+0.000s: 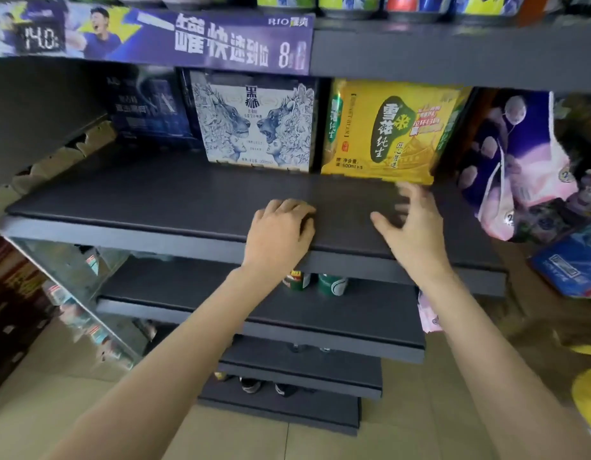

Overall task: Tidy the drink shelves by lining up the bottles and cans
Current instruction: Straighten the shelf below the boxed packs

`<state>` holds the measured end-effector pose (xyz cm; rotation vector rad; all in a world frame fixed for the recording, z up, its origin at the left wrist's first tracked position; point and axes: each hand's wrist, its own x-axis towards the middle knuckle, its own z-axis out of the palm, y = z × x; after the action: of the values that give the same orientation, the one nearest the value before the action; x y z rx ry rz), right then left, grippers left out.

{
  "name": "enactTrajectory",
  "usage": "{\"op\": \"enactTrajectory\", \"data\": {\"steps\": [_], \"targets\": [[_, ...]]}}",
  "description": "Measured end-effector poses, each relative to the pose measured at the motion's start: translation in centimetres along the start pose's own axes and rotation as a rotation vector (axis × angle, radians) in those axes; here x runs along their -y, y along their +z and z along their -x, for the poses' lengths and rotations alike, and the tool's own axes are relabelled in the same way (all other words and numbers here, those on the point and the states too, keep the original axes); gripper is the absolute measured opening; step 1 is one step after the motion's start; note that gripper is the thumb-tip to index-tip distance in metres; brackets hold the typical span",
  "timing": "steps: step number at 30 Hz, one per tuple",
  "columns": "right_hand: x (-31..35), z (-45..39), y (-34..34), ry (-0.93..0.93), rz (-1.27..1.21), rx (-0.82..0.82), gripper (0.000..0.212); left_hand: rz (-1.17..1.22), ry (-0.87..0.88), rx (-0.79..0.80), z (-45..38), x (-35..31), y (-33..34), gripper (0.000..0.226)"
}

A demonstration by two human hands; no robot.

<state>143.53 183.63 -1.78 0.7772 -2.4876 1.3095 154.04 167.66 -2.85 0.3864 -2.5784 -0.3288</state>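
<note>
Head view: left hand point(280, 227) resting on dark shelf point(154, 200), fingers curled under, holding nothing; right hand point(412, 220) spread, blurred, reaching toward yellow pack point(383, 134) at shelf back beside lion box point(254, 121). Risk: hasty pull tipping pack off front edge.

Both bare forearms reached forward and up, roughly side by side, the left one coming in at a slant from the lower left. The left hand point(280, 229) lay palm down with its fingers curled under at the knuckles, holding nothing. The right hand point(412, 224) was beside it, a little apart, fingers spread and loosely extended, thumb pointing toward the left hand; its fingertips were blurred.
</note>
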Motion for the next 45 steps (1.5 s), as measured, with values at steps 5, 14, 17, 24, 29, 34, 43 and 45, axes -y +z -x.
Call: {"op": "enactTrajectory", "data": {"steps": [5,14,17,24,29,34,43,45], "targets": [[3.3,7.7,1.6,-0.276,0.015,0.092,0.048,0.140,0.199,-0.206,9.8,4.7,0.1,0.031],[-4.1,16.6,11.4,0.090,0.037,0.107,0.062,0.373,-0.118,0.127,12.3,11.5,7.1,0.043],[-6.7,13.6,14.0,0.279,-0.022,0.027,0.084,0.484,-0.195,0.246,9.9,12.2,10.6,0.072],[-12.6,7.8,18.2,0.321,-0.263,0.031,0.067,0.553,-0.138,0.319,4.9,13.1,18.4,0.083],[-14.4,8.3,19.1,0.212,-0.107,-0.030,0.068,0.655,-0.075,0.276,4.5,14.3,20.2,0.072],[-15.7,7.2,19.4,0.104,-0.032,-0.041,0.092,0.665,-0.014,0.236,3.8,14.5,20.4,0.073],[-14.5,9.5,19.5,0.058,-0.103,0.067,0.098,0.533,-0.105,0.180,6.3,15.9,18.9,0.089],[-13.8,10.0,19.4,0.039,-0.078,0.110,0.105,0.404,-0.145,0.160,6.4,17.3,18.0,0.091]]}}
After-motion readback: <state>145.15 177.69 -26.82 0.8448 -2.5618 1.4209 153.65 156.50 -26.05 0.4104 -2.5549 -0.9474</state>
